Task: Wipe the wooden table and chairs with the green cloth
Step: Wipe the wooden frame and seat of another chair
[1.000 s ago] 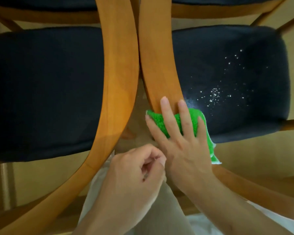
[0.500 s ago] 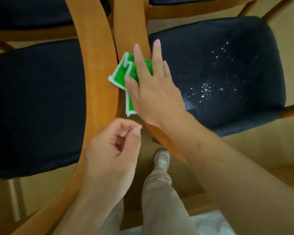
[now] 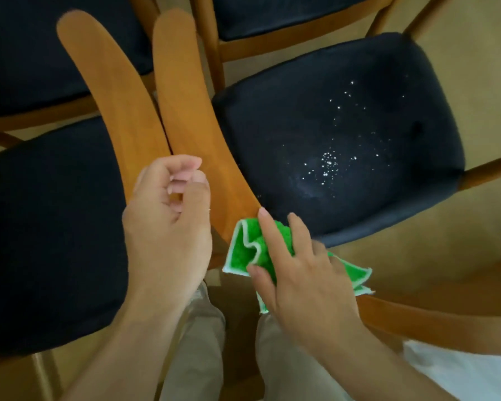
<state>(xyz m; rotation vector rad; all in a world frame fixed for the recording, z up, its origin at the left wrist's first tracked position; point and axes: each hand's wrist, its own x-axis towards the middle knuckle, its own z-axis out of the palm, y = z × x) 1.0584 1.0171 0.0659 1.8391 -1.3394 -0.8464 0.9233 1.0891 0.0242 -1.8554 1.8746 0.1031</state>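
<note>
Right hand [image 3: 298,273] fingers splayed pressing green cloth [image 3: 245,251], left hand [image 3: 168,224] curled

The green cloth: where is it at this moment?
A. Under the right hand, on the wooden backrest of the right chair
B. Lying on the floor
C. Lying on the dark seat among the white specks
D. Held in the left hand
A: the right hand presses the green cloth on the wooden backrest, while the left hand is curled and holds nothing.
</note>
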